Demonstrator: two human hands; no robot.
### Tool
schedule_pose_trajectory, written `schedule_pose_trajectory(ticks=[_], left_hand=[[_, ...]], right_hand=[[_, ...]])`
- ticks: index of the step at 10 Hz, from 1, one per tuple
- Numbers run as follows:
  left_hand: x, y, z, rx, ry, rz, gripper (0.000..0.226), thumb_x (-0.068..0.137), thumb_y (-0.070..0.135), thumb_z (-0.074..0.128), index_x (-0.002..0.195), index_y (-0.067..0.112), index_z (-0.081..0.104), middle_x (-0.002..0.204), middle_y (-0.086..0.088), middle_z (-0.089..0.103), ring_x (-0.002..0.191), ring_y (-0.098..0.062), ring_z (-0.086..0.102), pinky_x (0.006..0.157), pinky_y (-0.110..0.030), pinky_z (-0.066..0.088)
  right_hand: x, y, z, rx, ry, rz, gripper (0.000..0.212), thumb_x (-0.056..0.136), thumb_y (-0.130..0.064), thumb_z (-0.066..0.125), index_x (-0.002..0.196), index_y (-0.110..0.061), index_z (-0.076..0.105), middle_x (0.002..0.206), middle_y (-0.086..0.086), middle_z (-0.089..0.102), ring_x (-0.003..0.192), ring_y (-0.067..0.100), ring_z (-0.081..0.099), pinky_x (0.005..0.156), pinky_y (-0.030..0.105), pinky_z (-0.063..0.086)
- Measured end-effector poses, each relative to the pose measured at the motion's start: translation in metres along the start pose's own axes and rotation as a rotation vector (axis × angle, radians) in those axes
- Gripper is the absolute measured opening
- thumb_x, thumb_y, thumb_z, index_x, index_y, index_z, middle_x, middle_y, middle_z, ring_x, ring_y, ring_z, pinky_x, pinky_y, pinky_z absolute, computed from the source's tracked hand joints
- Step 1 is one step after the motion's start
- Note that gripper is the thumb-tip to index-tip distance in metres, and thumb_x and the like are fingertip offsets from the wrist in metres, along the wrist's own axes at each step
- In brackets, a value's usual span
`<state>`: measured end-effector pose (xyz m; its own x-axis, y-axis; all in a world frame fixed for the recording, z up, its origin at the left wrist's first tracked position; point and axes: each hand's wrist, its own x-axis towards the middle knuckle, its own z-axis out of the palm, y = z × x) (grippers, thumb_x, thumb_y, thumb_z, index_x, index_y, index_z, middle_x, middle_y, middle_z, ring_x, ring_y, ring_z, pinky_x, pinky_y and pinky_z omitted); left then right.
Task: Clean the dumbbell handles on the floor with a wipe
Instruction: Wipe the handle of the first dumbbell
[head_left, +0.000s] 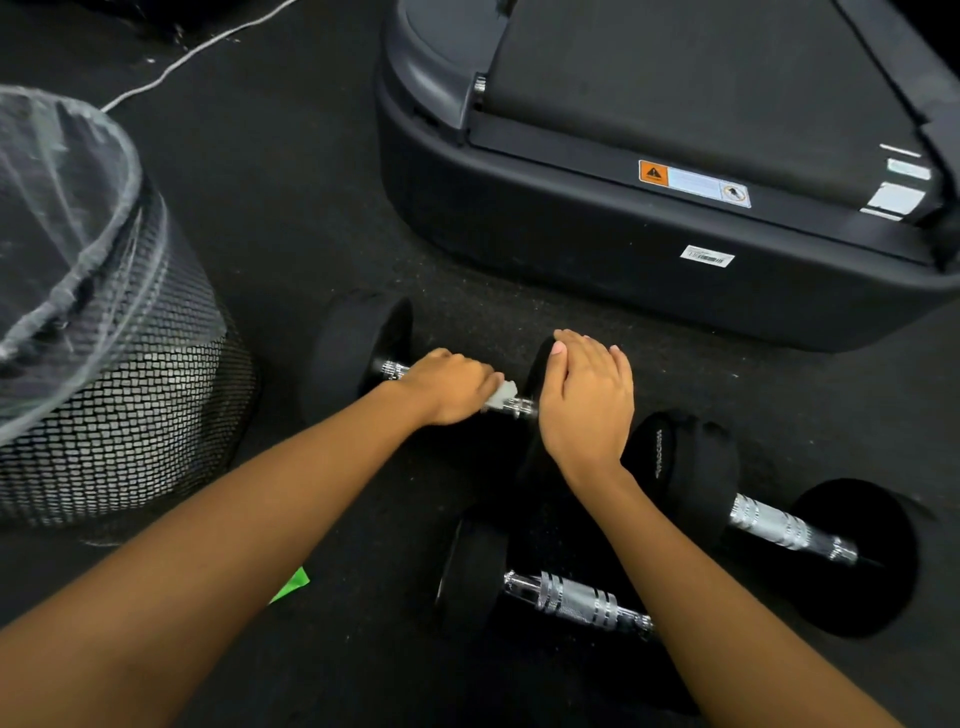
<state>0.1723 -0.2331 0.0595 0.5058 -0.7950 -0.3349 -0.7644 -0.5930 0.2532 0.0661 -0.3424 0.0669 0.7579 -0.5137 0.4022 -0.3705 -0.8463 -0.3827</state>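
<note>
Three black dumbbells with chrome handles lie on the dark floor. My left hand (449, 387) is wrapped around the handle (394, 370) of the far dumbbell, with a white wipe (503, 393) showing at its fingertips. My right hand (587, 400) rests flat, fingers together, on that dumbbell's right head (537, 364). A second dumbbell handle (576, 600) lies near me, partly under my right forearm. The third handle (789, 530) lies to the right between its two heads.
A black mesh bin (119, 395) with a clear liner stands at the left. The rear end of a treadmill (649, 228) fills the upper right. A white cable (192, 54) runs across the far floor. A green scrap (291, 584) lies under my left forearm.
</note>
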Motion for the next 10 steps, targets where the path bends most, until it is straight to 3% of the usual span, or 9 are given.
schedule_pose_trajectory(ticks=[1, 2, 3, 4, 6, 9, 10], left_hand=[[0.004, 0.012, -0.003, 0.043, -0.014, 0.038, 0.040, 0.102, 0.030, 0.022, 0.106, 0.013, 0.058, 0.110, -0.008, 0.063, 0.104, -0.024, 0.056, 0.099, -0.038, 0.033], [0.001, 0.012, 0.008, -0.080, 0.062, 0.140, 0.036, 0.101, 0.029, 0.028, 0.117, 0.014, 0.057, 0.114, -0.006, 0.062, 0.105, -0.021, 0.056, 0.100, -0.035, 0.033], [-0.011, 0.004, 0.024, -0.111, 0.236, 0.272, 0.037, 0.099, 0.027, 0.038, 0.132, 0.012, 0.049, 0.126, -0.003, 0.057, 0.114, -0.018, 0.052, 0.105, -0.029, 0.026], [-0.018, 0.001, 0.036, -0.049, 0.375, 0.337, 0.044, 0.090, 0.021, 0.058, 0.131, 0.006, 0.050, 0.129, -0.008, 0.056, 0.120, -0.022, 0.049, 0.108, -0.029, 0.022], [-0.013, 0.023, 0.032, -0.108, 0.504, 0.238, 0.031, 0.070, 0.008, 0.074, 0.097, 0.004, 0.061, 0.093, -0.010, 0.063, 0.089, -0.026, 0.058, 0.086, -0.026, 0.031], [-0.026, -0.002, 0.029, -0.058, 0.530, 0.268, 0.031, 0.071, 0.015, 0.077, 0.096, 0.008, 0.059, 0.096, -0.005, 0.061, 0.088, -0.021, 0.057, 0.081, -0.033, 0.046], [-0.018, 0.013, 0.029, -0.027, 0.550, 0.315, 0.027, 0.067, 0.009, 0.077, 0.089, 0.004, 0.062, 0.089, -0.009, 0.063, 0.081, -0.025, 0.060, 0.081, -0.028, 0.039]], right_hand=[[0.000, 0.000, -0.001, 0.000, -0.006, 0.000, 0.052, 0.095, -0.030, 0.020, 0.115, -0.008, 0.063, 0.117, 0.006, 0.066, 0.116, 0.019, 0.056, 0.109, 0.038, 0.029], [0.000, 0.000, -0.001, 0.004, -0.005, 0.002, 0.053, 0.094, -0.030, 0.020, 0.114, -0.007, 0.064, 0.116, 0.006, 0.066, 0.115, 0.020, 0.056, 0.108, 0.039, 0.029], [0.000, -0.001, -0.001, 0.002, 0.003, 0.003, 0.052, 0.094, -0.029, 0.021, 0.113, -0.007, 0.064, 0.116, 0.006, 0.066, 0.115, 0.020, 0.057, 0.108, 0.039, 0.030], [-0.001, -0.001, -0.002, -0.006, 0.006, 0.004, 0.051, 0.094, -0.029, 0.022, 0.113, -0.007, 0.064, 0.116, 0.006, 0.066, 0.115, 0.020, 0.057, 0.107, 0.040, 0.031], [-0.001, -0.001, -0.001, -0.005, 0.010, 0.002, 0.051, 0.094, -0.029, 0.023, 0.114, -0.008, 0.064, 0.117, 0.006, 0.066, 0.115, 0.019, 0.056, 0.108, 0.039, 0.031], [-0.001, -0.002, -0.001, -0.007, 0.001, 0.012, 0.051, 0.095, -0.030, 0.022, 0.116, -0.009, 0.063, 0.119, 0.004, 0.065, 0.117, 0.018, 0.055, 0.109, 0.038, 0.028], [-0.001, -0.002, -0.002, -0.005, 0.004, 0.012, 0.051, 0.094, -0.030, 0.022, 0.116, -0.008, 0.063, 0.118, 0.005, 0.065, 0.117, 0.018, 0.055, 0.109, 0.039, 0.029]])
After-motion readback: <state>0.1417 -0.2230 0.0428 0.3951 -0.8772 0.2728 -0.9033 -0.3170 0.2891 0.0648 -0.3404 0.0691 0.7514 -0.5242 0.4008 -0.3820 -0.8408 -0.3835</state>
